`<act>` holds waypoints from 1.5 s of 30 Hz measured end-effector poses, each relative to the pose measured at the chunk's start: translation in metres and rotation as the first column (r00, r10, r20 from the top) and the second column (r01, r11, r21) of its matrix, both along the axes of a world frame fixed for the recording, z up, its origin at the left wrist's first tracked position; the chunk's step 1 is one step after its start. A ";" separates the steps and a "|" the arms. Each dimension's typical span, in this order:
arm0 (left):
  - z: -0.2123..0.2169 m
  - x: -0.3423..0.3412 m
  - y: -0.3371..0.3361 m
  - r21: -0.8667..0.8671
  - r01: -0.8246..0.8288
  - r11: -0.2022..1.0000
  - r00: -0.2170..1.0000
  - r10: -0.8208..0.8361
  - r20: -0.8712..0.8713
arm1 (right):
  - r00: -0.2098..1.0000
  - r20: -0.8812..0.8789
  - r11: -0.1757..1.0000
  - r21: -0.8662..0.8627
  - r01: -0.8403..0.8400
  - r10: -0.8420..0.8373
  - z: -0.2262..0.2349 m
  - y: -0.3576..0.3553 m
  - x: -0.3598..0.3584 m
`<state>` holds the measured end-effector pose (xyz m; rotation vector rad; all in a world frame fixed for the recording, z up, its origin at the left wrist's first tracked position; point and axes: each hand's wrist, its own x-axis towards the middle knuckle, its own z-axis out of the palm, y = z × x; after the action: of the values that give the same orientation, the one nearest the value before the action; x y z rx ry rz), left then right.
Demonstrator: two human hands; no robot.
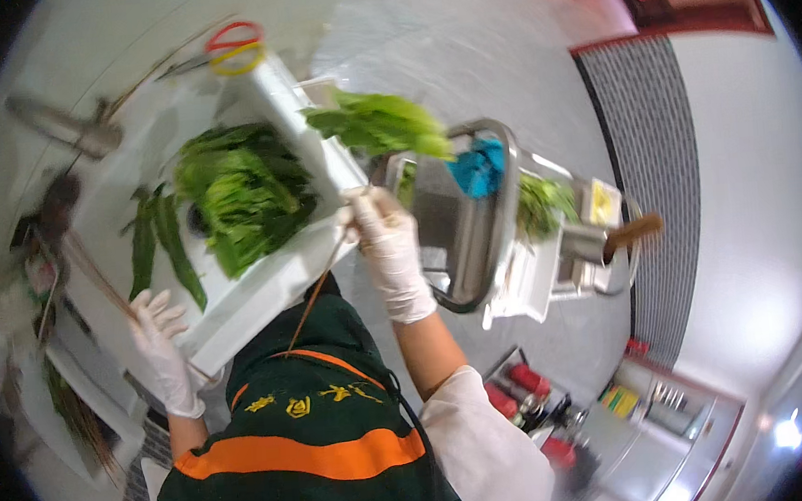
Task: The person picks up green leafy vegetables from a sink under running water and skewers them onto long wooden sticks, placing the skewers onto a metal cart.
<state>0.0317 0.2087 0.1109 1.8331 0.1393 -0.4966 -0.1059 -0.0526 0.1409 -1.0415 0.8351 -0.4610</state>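
Observation:
My left hand (158, 340), in a white glove, rests at the near left edge of a white sink (223, 326), its fingers apart. Just beyond it lie two long green vegetables (173, 245). A heap of leafy greens (246, 192) fills the middle of the basin. Near the sink's right corner, my gloved right hand (384, 247) has its fingers curled closed. A thin brown strand (315, 295) runs from them toward my apron. Another bunch of leafy greens (377, 123) shows just beyond this hand, blurred; whether the two touch I cannot tell.
Scissors (236, 49) with red and yellow handles lie on the sink's far ledge, and a faucet (81, 130) stands at the left. To the right is a steel cart (492, 272) with a blue cloth (479, 167) and more greens (545, 203). Red-topped containers (527, 379) stand lower right.

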 end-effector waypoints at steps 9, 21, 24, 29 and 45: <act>-0.012 0.011 -0.019 0.020 0.126 0.992 0.987 -0.128 0.094 | 0.691 -0.232 0.579 -0.748 0.324 -0.685 0.050 -0.125 -0.225; -0.010 0.009 -0.039 0.077 0.114 0.990 0.986 -0.123 0.113 | 0.507 -0.445 0.641 -0.698 0.320 -0.738 -0.048 -0.173 -0.297; -0.013 0.011 -0.037 0.081 0.099 0.992 0.989 -0.107 0.103 | 0.472 -0.452 0.632 -0.691 0.351 -0.757 -0.035 -0.171 -0.306; -0.017 0.014 -0.033 0.073 0.069 0.995 0.992 -0.077 0.100 | 0.375 -0.411 0.539 -0.760 0.362 -0.831 0.015 -0.183 -0.350; -0.012 0.012 -0.029 0.139 0.042 0.989 0.997 -0.050 0.057 | 0.221 -0.693 0.644 -0.720 -0.257 -0.686 -0.103 -0.188 -0.288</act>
<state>0.0435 0.1802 0.0988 1.9878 0.0922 -0.4725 -0.3938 -0.2401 0.0377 -2.0797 2.1519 -0.3781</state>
